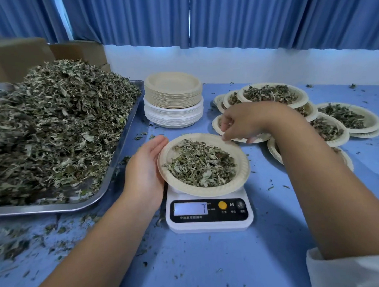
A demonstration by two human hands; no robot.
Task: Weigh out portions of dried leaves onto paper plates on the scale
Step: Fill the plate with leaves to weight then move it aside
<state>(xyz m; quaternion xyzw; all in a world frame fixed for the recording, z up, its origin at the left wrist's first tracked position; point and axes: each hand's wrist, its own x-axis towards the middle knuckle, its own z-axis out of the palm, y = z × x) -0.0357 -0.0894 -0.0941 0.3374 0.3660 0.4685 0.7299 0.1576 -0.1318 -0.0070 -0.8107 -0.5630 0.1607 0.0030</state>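
A beige paper plate with a portion of dried leaves sits on the white digital scale, whose display is lit. My left hand lies with its palm and straight fingers against the plate's left rim. My right hand hovers over the plate's far right rim with its fingers hanging down. One fingertip touches the rim, and I see nothing held in that hand.
A steel tray heaped with dried leaves fills the left. A stack of unused paper plates stands behind the scale. Several filled plates overlap at the right. Leaf crumbs litter the blue table. Cardboard boxes stand at the far left.
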